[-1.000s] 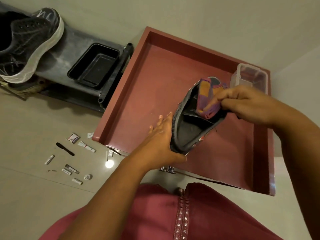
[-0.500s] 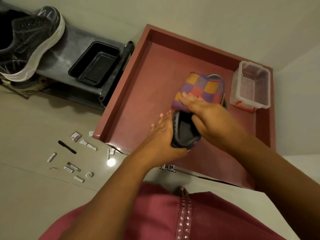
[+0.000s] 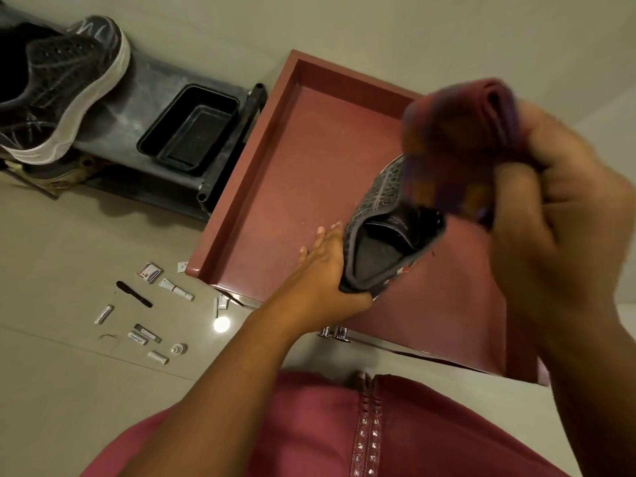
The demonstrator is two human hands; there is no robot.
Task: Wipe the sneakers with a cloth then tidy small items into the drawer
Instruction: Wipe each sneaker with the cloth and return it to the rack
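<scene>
Motion-blurred right hand (image 3: 550, 215) and cloth (image 3: 461, 139) perhaps hide the sneaker's (image 3: 385, 215) toe.

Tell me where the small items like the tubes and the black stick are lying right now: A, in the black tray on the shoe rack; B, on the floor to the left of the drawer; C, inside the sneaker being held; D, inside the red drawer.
B: the small items lie scattered on the pale floor, left of the red drawer, outside its rim.
</scene>
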